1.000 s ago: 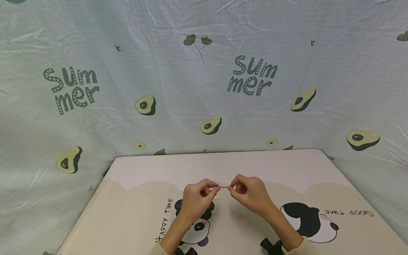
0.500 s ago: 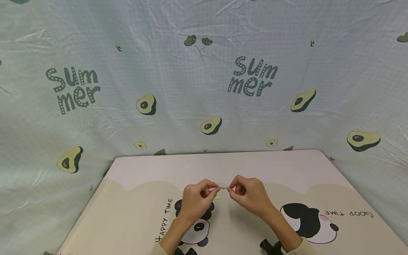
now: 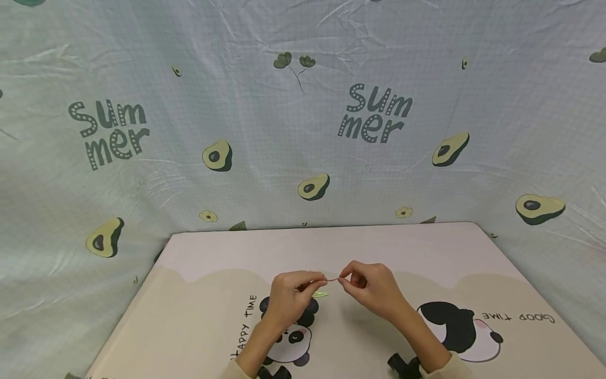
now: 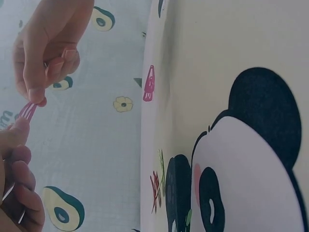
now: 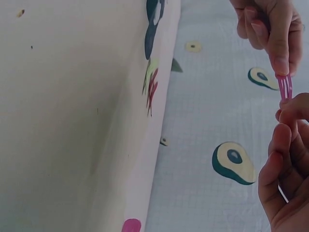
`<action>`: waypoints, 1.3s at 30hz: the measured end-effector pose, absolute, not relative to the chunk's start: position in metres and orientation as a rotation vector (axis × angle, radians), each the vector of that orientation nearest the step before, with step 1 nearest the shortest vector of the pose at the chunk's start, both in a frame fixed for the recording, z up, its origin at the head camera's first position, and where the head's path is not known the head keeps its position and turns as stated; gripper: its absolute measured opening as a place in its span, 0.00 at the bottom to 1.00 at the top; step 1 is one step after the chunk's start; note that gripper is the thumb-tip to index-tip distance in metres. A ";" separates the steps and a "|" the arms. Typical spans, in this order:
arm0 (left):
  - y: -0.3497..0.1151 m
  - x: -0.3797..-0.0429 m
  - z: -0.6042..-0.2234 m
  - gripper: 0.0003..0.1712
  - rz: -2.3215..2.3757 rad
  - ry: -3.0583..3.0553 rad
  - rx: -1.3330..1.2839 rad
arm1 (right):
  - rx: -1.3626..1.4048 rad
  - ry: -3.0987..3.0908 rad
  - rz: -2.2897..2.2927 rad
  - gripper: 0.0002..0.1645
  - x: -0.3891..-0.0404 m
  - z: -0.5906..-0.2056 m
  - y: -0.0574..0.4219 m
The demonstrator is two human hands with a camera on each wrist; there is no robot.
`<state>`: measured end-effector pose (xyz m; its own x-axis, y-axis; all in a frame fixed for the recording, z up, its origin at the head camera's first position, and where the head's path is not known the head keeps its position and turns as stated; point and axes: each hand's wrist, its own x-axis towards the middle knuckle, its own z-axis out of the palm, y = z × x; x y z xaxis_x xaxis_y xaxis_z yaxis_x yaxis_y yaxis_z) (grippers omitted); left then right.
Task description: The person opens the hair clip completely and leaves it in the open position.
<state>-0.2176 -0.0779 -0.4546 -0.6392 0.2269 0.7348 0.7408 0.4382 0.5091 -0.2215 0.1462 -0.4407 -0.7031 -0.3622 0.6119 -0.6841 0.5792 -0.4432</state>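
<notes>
A slim, slotted pink hair clip (image 4: pixel 29 112) spans the gap between the two hands above the table. My left hand (image 3: pixel 290 296) pinches one end between thumb and fingers. The other end is pinched by the thumb and index finger of my right hand (image 3: pixel 375 288). Seen from the head, only a thin pink line of the clip (image 3: pixel 333 279) shows between the fingertips; its slots appear in both wrist views. On the table lies a second pink hair clip (image 4: pixel 149 83). Thin red pieces (image 4: pixel 154 191) and light green pieces (image 5: pixel 146 77) lie together, their kind unclear.
The table (image 3: pixel 199 305) has a printed cover with pandas and lettering. Behind it hangs a pale curtain (image 3: pixel 265 121) with avocado prints. Black devices (image 3: pixel 404 366) sit by the forearms at the lower edge of the head view.
The left hand's fingers have straightened a little and its fingertips have slid slightly along the clip. The right hand stays nearly still, and the clip remains between both hands.
</notes>
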 end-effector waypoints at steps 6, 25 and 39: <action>-0.077 -0.216 -0.455 0.03 -1.141 -2.122 -0.762 | 0.839 -2.306 0.908 0.11 -0.221 -0.442 0.144; -0.077 -0.218 -0.459 0.06 -1.239 -2.050 -0.805 | 0.831 -2.196 0.913 0.13 -0.221 -0.446 0.138; -0.075 -0.218 -0.463 0.07 -1.269 -2.014 -0.806 | 0.836 -2.163 0.921 0.13 -0.220 -0.447 0.137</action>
<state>-0.2184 -0.0751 -0.4632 -0.6230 0.1684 0.7639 0.7618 0.3525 0.5436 -0.2201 0.1367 -0.4474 -0.5963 -0.3000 0.7446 -0.7448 0.5528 -0.3737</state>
